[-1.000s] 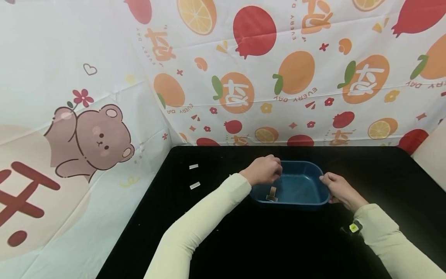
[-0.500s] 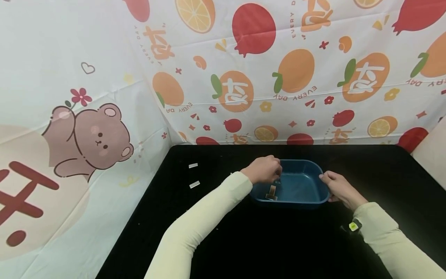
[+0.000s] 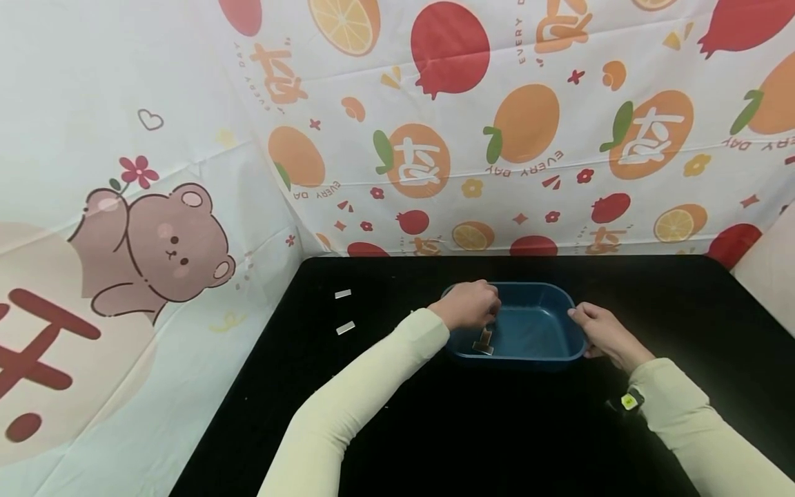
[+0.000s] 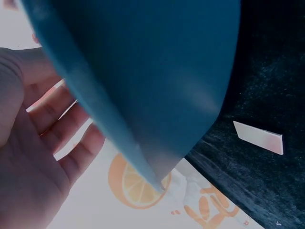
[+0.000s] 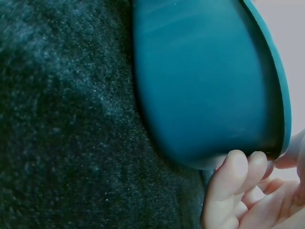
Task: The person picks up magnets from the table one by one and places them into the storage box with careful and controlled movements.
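A blue plastic basin (image 3: 534, 331) with rounded corners stands on the black table. My right hand (image 3: 611, 337) grips its right end, the thumb at the rim and the fingers against the outer wall in the right wrist view. My left hand (image 3: 467, 304) reaches over the left end, fingers bent down inside. Its fingertips are hidden, so whether they pinch anything cannot be seen. Just below them, small brownish rectangular pieces (image 3: 483, 347) lie on the basin floor, one across the end of another. In the left wrist view, the basin wall (image 4: 157, 71) covers the left fingertips.
Two small white rectangular pieces, one nearer (image 3: 345, 328) and one farther (image 3: 343, 294), lie on the black table (image 3: 435, 428) left of the basin. Fruit-printed cloth (image 3: 385, 159) hangs behind the table, and a bear-printed cloth (image 3: 180, 235) hangs at left.
The left hand has dipped slightly toward the small pieces, and a glint at its fingertips half a second ago no longer shows. The right hand keeps its grip. The head view has shifted slightly.
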A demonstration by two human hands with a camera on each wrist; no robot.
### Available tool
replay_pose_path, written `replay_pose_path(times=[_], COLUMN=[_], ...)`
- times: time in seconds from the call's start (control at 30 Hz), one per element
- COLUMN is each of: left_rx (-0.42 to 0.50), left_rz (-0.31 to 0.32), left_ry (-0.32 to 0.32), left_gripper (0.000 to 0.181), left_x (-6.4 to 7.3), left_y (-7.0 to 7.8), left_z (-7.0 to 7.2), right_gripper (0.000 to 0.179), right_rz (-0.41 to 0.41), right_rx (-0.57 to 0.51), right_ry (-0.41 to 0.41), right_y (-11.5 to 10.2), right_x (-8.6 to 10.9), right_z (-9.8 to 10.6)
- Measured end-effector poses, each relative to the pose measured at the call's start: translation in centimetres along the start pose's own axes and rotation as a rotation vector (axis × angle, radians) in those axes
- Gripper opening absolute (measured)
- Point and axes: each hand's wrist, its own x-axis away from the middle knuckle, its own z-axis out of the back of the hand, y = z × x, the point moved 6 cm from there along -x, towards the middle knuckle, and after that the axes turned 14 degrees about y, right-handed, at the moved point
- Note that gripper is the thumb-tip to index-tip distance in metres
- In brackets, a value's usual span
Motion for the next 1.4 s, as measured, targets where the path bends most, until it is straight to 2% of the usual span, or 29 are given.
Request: replay_pose_path(times=[0.1, 0.33, 0.57, 0.7, 0.93, 1.17, 1.4], left_rx=[0.009, 0.014, 0.019, 0.019, 0.039, 0.027, 0.057], left_rz=[-0.011, -0.001, 0.027, 0.026, 0.044, 0.060, 0.087], left_ry=[-0.003, 0.044, 0.017, 0.040, 0.090, 0.102, 0.132], left_gripper=[0.018, 0.020, 0.020, 0.019, 0.020, 0.020, 0.020], left_x=[0.0, 0.1, 0.2, 0.5, 1.1, 1.7, 2.7], left_y=[0.1, 0.0, -0.3, -0.5, -1.7, -2.8, -3.8], left_z=[-0.2, 0.1, 0.0, 0.4, 1.4, 1.9, 3.0], right_gripper=[0.038, 0.038, 0.038, 0.039, 0.042, 0.043, 0.041], right_rz=[-0.002, 0.006, 0.004, 0.001, -0.008, -0.006, -0.001], right_rx=[0.005, 0.008, 0.013, 0.018, 0.018, 0.024, 0.025], right_ry=[0.005, 0.008, 0.012, 0.010, 0.002, 0.005, 0.004], right_y=[0.1, 0.0, 0.0, 0.0, 0.0, 0.1, 0.1], right_x=[0.0, -0.1, -0.1, -0.1, -0.1, -0.1, -0.1], right_z=[0.0, 0.0, 0.0, 0.0, -0.1, 0.0, -0.1])
